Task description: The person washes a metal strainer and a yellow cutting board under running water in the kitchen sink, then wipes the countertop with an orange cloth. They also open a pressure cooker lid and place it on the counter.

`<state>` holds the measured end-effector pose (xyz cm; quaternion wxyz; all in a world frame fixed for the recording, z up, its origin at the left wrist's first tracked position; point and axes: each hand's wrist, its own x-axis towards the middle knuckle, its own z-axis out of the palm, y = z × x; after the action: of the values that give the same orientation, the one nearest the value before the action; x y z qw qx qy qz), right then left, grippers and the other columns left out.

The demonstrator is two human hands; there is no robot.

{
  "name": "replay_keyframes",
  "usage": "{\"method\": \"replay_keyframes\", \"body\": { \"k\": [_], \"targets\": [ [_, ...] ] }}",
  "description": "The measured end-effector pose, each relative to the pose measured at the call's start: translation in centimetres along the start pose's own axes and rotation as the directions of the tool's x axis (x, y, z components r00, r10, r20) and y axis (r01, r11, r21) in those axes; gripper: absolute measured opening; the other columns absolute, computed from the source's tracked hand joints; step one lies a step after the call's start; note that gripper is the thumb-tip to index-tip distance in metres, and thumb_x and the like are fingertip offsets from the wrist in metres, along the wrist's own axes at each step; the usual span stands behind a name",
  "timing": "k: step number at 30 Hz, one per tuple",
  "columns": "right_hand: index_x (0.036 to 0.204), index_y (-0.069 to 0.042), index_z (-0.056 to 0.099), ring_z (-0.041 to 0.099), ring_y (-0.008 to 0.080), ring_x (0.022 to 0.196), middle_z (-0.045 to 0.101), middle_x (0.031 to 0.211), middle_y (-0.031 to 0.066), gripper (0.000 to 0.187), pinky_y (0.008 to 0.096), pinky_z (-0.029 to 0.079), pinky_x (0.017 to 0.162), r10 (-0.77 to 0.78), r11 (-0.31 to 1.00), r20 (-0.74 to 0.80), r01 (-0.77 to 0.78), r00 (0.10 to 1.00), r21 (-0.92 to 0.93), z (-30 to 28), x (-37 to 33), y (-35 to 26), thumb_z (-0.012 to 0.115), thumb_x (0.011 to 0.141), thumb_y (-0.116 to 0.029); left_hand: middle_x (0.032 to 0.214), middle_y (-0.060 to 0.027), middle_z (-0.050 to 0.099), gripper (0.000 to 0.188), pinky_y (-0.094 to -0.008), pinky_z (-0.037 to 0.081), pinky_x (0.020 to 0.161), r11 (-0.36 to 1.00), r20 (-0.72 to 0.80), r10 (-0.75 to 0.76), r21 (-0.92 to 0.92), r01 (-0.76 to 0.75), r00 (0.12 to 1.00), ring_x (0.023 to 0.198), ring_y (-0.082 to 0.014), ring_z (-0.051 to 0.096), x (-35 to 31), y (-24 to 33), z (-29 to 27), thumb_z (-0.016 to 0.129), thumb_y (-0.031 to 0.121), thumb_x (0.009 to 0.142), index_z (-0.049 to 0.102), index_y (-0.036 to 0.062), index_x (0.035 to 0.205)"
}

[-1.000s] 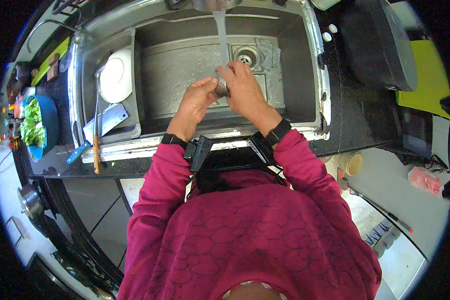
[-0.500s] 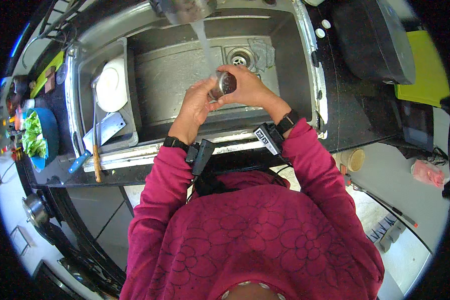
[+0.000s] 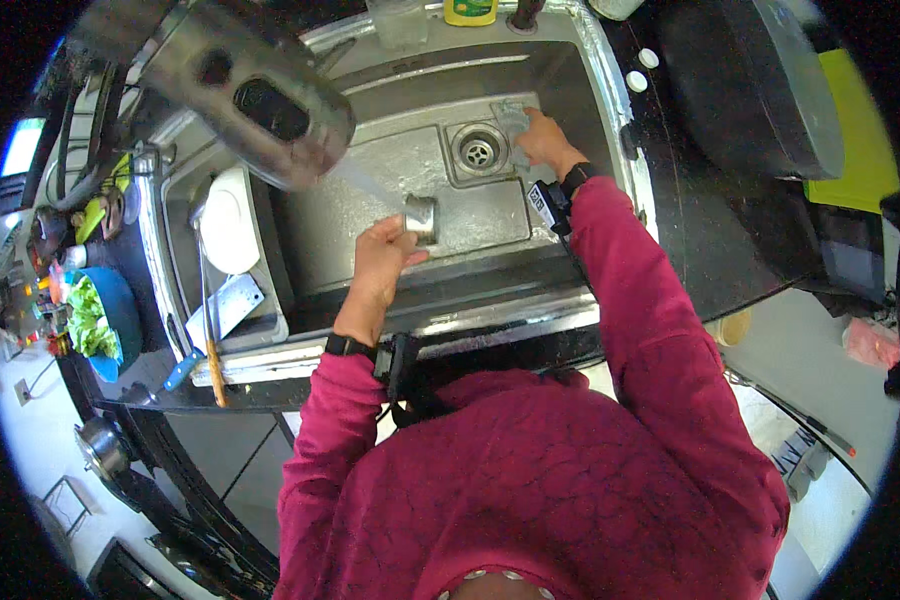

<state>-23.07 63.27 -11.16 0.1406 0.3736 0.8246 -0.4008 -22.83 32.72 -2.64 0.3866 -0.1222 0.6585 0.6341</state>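
Small steel cup [image 3: 421, 217] pinched at the rim in left hand [image 3: 383, 262] under running water, probably light, rigid, wet-slick; right hand [image 3: 542, 139] closed on grey cloth [image 3: 511, 118] beyond drain [image 3: 479, 150].

- One view only is supplied, taken from the left of two fisheye cameras worn on the head; no second view is available for overlap.
- The view is directed steeply downward, over the chest and both forearms, onto the steel sink [image 3: 570, 60].
- The sink is seen at arm's length; the faucet [image 3: 240, 90] is very close to the lens and appears oversized.
- Straight edges are bent toward the dark circular rim; floor is shown at the lower left and right.
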Motion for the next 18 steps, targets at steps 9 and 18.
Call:
{"method": "replay_keyframes", "body": {
  "k": [9,18],
  "targets": [
    [0.118,-0.009,0.051,0.057,0.042,0.099,0.049,0.119,0.0261,0.037,0.0468,0.049,0.082,-0.181,0.839,-0.106,0.097,0.978,-0.535,6.1,4.1,5.8,0.05,0.081,-0.012,0.082,-0.0061,0.057,0.014,-0.028,0.057,0.054,0.987,-0.002,0.0,0.159,0.001,1.0,0.068,-0.016,0.059,0.6,-0.3,-0.2,0.066,0.003,0.078,0.058,-0.0028,0.087],
    [0.084,-0.005,0.064,0.062,0.0369,0.081,0.064,0.085,0.0193,0.016,0.0453,0.05,0.069,-0.541,0.785,-0.112,0.454,0.833,-0.422,-0.1,1.0,-3.5,0.055,0.071,-0.009,0.081,0.0007,0.057,0.018,-0.0267,0.048,0.065,0.969,0.054,0.083,0.227,-0.094,0.995,0.073,-0.0097,0.052,1.8,-0.1,0.8,0.059,0.023,0.088,0.059,0.0056,0.089]
  ]
}}
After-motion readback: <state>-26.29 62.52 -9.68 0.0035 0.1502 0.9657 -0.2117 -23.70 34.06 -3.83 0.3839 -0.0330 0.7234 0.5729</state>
